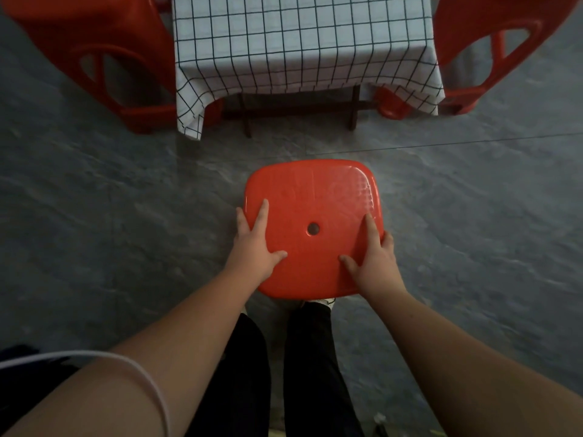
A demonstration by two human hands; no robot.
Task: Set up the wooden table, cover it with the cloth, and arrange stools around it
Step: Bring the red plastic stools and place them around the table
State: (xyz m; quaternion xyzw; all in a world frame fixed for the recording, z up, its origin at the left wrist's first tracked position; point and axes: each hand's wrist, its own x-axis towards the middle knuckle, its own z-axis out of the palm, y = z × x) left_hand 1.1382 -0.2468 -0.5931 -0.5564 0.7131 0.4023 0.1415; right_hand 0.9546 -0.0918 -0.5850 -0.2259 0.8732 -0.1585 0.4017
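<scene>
Stool [315, 200]: on floor [94, 200], near side of table [353, 108], apart from cloth [299, 42]. Left hand [252, 250], right hand [375, 263]: fingers spread, gripping seat edges. Side stools [94, 52] placed. Risk: pushed too far, catching hanging cloth, dragging it askew.

A thin white cable [151, 384] is curving above the mottled grey stone-look floor [94, 200], crossed by one dark seam.

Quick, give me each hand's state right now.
Left hand: gripping the left edge of the red stool seat.
Right hand: gripping the same seat's right edge.
</scene>
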